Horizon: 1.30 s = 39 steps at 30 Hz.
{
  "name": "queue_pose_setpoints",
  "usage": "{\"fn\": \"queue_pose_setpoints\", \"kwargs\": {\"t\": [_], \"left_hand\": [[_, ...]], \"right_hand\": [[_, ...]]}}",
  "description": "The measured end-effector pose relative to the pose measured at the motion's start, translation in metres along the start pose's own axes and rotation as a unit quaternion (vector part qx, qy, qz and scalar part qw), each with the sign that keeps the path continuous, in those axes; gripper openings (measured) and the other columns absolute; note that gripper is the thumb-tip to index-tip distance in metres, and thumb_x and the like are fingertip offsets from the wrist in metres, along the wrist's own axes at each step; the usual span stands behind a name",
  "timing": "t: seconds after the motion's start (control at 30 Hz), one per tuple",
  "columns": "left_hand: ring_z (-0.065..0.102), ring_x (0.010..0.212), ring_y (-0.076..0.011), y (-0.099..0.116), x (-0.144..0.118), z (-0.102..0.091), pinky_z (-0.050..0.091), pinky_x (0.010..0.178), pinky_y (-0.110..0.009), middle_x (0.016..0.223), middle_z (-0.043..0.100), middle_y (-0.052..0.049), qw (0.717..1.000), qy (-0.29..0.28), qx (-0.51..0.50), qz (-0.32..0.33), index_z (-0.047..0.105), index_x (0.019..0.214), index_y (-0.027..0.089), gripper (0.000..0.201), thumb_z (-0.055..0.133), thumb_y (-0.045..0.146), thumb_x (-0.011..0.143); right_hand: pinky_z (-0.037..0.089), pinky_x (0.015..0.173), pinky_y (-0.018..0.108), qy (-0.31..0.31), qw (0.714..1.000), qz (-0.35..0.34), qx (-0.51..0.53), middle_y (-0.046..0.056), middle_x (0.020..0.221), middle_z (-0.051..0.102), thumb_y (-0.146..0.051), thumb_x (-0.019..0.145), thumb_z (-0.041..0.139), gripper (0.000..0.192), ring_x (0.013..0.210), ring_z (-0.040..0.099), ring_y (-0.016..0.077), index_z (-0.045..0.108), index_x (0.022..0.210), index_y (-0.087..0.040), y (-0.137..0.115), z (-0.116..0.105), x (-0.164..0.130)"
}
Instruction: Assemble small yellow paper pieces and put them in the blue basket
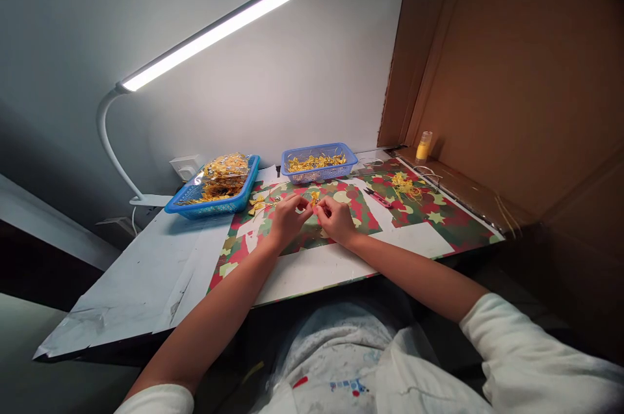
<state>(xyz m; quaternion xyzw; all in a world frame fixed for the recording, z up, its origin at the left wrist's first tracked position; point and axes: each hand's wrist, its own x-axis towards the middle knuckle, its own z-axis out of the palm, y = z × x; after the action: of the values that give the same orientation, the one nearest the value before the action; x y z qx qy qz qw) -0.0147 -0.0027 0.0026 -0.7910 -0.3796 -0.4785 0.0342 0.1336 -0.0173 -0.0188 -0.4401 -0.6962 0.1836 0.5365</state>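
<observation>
**Yellow piece pinched between both hands at the counter's middle**

The yellow piece (314, 197) sits between the fingertips of the two hands, raised just off the counter (312, 264) — small enough that its exact shape cannot be made out. The left hand (287, 218) and the right hand (336, 219) are drawn close together, fingers curled in and each closed on a side of the piece, wrists resting low on the patterned sheet (361, 212), likely to steady such fine work.

Just beyond the hands stands a small blue basket (319, 170) of like yellow bits, within easy reach. Beyond the left hand and further out to that side, a larger blue tray (214, 203) carries a clear bag of yellow pieces (221, 175); a few loose ones (257, 205) lie between that tray and the left hand. Out past the right hand a tangle of yellow threads (403, 186) lies on the sheet, and farther off a small yellow bottle (424, 146) stands by the cardboard wall (511, 89). A lamp (209, 34) leans over from the left — its bar lit above the work.
</observation>
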Motion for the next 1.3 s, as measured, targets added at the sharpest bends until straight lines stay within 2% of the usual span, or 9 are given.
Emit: {"fn": "queue_pose_setpoints", "kwargs": {"t": [0.5, 0.73, 1.3], "left_hand": [[0.052, 0.056, -0.0113, 0.0039, 0.0009, -0.0023, 0.044, 0.058, -0.025, 0.060, 0.059, 0.001, 1.000, -0.021, -0.001, -0.021, 0.054, 0.062, 0.019, 0.014, 0.056, 0.017, 0.076], [0.052, 0.056, -0.0110, 0.0029, 0.0006, -0.0006, 0.042, 0.057, -0.024, 0.061, 0.057, 0.002, 1.000, -0.002, 0.008, -0.029, 0.051, 0.061, 0.019, 0.014, 0.056, 0.015, 0.075], [0.052, 0.059, -0.0121, 0.0003, -0.0005, 0.0006, 0.043, 0.060, -0.026, 0.062, 0.057, 0.001, 1.000, -0.020, 0.018, -0.011, 0.051, 0.062, 0.019, 0.015, 0.056, 0.015, 0.076]], "right_hand": [[0.036, 0.054, 0.024, 0.005, 1.000, 0.009, -0.004, -0.004, 0.051, 0.052, -0.026, 0.082, 0.048, 0.016, 0.049, 0.046, 0.0111, 0.049, 0.068, -0.021, -0.0043, -0.0026, -0.0009], [0.036, 0.055, 0.023, 0.008, 1.000, 0.006, 0.003, -0.004, 0.051, 0.050, -0.027, 0.082, 0.047, 0.016, 0.048, 0.045, 0.0107, 0.049, 0.068, -0.021, -0.0051, -0.0033, -0.0011], [0.033, 0.052, 0.023, 0.005, 1.000, 0.006, -0.006, -0.004, 0.049, 0.050, -0.025, 0.081, 0.047, 0.016, 0.047, 0.043, 0.0102, 0.047, 0.065, -0.021, -0.0022, -0.0019, -0.0003]]}}
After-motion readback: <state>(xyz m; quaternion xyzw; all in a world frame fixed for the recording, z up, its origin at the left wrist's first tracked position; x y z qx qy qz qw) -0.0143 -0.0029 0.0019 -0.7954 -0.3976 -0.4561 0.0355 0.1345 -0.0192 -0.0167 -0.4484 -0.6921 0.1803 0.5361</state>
